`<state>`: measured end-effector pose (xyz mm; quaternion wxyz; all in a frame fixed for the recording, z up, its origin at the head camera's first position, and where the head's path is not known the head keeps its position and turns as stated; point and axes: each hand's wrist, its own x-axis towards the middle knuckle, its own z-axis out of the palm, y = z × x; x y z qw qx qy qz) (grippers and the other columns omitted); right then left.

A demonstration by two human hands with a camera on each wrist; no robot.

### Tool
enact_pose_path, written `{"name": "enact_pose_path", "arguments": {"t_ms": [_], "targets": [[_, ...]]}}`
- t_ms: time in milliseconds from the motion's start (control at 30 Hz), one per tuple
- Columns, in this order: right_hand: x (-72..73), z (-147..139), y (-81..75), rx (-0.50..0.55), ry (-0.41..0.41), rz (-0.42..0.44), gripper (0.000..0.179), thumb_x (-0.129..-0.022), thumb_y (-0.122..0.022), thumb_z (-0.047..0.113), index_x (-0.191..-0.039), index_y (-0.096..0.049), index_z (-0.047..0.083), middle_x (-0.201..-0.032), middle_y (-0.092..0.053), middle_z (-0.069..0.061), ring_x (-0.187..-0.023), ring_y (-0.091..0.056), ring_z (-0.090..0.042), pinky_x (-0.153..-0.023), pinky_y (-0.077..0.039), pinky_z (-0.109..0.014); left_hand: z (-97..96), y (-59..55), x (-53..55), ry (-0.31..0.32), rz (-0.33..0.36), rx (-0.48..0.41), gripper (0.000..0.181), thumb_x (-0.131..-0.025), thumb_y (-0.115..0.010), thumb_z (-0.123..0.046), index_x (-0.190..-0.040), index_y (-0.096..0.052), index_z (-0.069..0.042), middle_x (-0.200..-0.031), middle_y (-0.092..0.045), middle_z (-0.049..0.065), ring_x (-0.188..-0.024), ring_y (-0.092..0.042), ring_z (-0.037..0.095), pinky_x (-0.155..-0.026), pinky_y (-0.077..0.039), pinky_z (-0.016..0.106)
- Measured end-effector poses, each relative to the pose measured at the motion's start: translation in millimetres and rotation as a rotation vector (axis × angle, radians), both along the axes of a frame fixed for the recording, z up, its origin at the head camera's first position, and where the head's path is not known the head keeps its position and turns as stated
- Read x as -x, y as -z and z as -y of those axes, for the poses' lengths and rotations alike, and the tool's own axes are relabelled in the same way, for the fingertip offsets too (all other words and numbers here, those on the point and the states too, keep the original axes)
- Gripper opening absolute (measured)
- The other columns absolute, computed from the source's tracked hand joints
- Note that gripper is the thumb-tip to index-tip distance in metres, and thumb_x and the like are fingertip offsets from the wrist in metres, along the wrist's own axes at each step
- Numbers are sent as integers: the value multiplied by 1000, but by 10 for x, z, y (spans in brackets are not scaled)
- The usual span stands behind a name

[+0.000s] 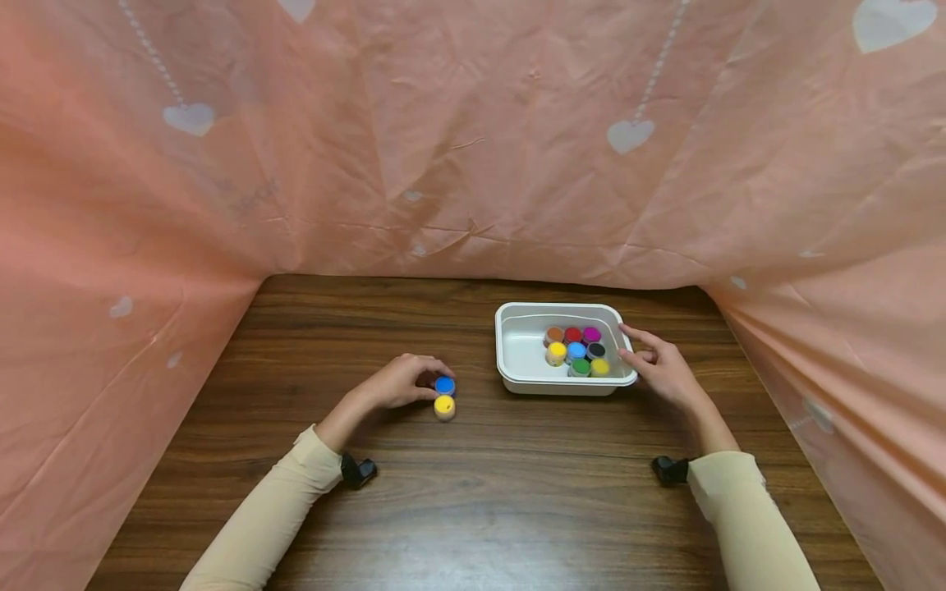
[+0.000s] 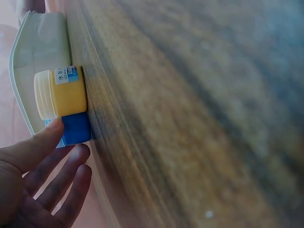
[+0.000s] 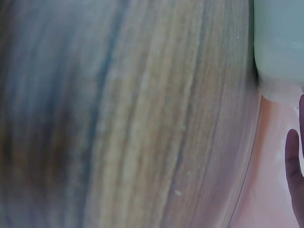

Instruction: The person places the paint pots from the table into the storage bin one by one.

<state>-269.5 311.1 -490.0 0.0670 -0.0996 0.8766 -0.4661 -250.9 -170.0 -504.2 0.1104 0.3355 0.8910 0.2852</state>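
My left hand (image 1: 402, 382) holds a small blue paint jar (image 1: 444, 387) between thumb and fingers on the table. Directly in front of it stands a yellow paint jar (image 1: 444, 408), whose clear lid and printed label show in the left wrist view. The yellow jar (image 2: 69, 92) partly hides the blue jar (image 2: 77, 129) there. Over on the right, my right hand (image 1: 661, 369) touches the right rim of a white plastic tray (image 1: 517, 379) with fairly straight fingers. Several paint jars are grouped in the tray's right part, including a red one (image 1: 572, 335) and a green one (image 1: 580, 368).
The brown wood-grain table (image 1: 473, 492) carries the tray and the two loose jars. A pink curtain (image 1: 473, 164) with white hearts encloses the back and both sides. Black wrist cameras sit on both wrists, over cream sleeves.
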Motion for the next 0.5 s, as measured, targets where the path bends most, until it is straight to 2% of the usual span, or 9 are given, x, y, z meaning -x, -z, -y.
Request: {"name": "enact_pose_path", "arguments": {"t_ms": [267,500], "targets": [[2,-12,11,-1,4,8,60,-107,-60,32,-159,-41,10,-89,-74,-22,-70,-66,-16,-64,-58,-31,0,18,12,3,3,-13,30,-97,-75,-18,-126,-71,-11,-117,-72,3,-102,-70,15,-90,-58,32],[14,-27,27,2,6,15,61,-106,-60,33,-159,-41,11,-88,-74,-21,-70,-65,-15,-64,-58,-31,2,19,29,0,-6,-34,30,-96,-76,-18,-125,-72,-11,-116,-72,3,-100,-70,14,-88,-59,30]]}}
